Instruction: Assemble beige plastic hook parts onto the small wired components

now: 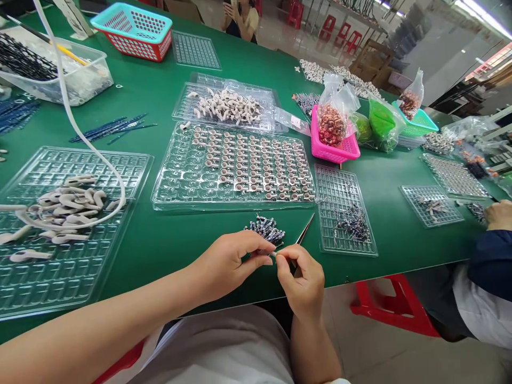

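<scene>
My left hand (234,261) is closed in a pinch on a small whitish piece (273,254), mostly covered by the fingertips; it may be an earbud shell. My right hand (302,280) meets it from the right, thumb and forefinger pressed at the piece's end. Tweezers (306,229) lie in the right hand, their tips pointing up and away. Just beyond the fingers is a heap of small dark electronic parts (266,228). Farther back sits a clear plastic tray (176,200) with rows of white earbud shells (256,165), its left cells bare.
Loose shells (230,105) are heaped on a tray behind; others (76,205) lie on a left tray, under a white cable (70,109). At right are a parts tray (328,245), a pink basket (336,153) and a co-worker's hand (500,215). Another person (242,21) is beyond.
</scene>
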Demonstrator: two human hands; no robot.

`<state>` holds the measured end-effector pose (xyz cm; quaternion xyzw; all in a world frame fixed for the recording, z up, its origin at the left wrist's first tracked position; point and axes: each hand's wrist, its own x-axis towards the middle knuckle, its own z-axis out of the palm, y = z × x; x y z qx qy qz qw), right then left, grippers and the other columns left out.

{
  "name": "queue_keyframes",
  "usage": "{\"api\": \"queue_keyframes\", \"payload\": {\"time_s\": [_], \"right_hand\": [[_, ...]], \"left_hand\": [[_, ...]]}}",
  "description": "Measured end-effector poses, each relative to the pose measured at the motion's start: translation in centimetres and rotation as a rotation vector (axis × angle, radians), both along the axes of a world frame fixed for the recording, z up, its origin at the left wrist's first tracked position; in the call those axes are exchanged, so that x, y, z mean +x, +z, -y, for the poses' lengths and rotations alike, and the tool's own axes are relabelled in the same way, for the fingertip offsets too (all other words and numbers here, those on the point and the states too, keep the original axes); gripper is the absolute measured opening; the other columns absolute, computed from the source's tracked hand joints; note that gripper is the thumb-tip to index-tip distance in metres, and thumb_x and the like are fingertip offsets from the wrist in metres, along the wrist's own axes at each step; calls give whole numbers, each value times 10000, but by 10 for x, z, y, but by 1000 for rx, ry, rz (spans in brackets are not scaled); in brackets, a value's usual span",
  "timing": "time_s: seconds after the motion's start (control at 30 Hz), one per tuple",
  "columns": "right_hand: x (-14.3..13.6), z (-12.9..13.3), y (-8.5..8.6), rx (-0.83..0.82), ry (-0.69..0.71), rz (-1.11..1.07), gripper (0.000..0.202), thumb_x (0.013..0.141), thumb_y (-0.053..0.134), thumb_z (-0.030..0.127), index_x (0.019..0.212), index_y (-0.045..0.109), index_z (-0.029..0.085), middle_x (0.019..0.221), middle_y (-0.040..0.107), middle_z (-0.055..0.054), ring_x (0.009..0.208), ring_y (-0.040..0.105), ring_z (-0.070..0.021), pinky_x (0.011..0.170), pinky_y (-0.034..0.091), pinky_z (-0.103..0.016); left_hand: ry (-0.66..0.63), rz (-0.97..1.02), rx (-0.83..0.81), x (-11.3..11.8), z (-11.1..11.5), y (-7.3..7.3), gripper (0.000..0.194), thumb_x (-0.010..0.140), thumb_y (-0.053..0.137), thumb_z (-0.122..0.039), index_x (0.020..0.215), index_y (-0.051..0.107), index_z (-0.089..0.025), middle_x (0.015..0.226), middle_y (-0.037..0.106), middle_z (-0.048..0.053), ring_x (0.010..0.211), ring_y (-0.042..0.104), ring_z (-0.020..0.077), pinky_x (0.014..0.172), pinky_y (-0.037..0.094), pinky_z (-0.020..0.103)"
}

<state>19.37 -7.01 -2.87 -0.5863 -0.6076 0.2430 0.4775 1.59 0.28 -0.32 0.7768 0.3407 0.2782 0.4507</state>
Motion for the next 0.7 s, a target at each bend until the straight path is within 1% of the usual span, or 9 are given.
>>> {"api": "queue_keyframes", "payload": {"time_s": [0.13,0.23,0.37,0.5,0.7], "right_hand": [[1,0,-1,38,11,-27,110,913,606,167,948,701,211,846,711,-32,761,661,-155,679,532,-284],[1,2,-3,88,10,-34,138,909,626,153,987,714,224,864,726,-34,778,679,-163,695,549,-297],[2,3,-4,100,14,-42,155,906,636,146,1002,719,235,858,726,-28,766,677,-161,687,552,-295],[2,5,-4,124,16,-29,170,897,649,132,1005,721,242,837,716,-18,740,663,-149,665,544,-282],[2,6,-5,157,18,-29,188,883,663,120,1014,720,243,822,721,-22,736,665,-156,630,541,-280]], "left_hand": [[39,33,-6,0,1,0,143,888,648,-172,1001,734,-186,902,757,18,799,690,140,737,524,219],[35,77,0,0,1,0,139,881,658,-167,995,734,-193,885,757,9,781,689,133,726,525,210],[14,119,6,0,1,0,141,879,668,-163,994,738,-206,870,754,6,770,687,131,711,525,207],[-12,166,8,0,2,-4,157,898,656,-185,1023,740,-230,895,759,11,804,697,142,741,537,223],[-33,156,11,0,2,-4,146,917,643,-227,1018,747,-245,909,771,22,828,713,163,755,558,252]]}}
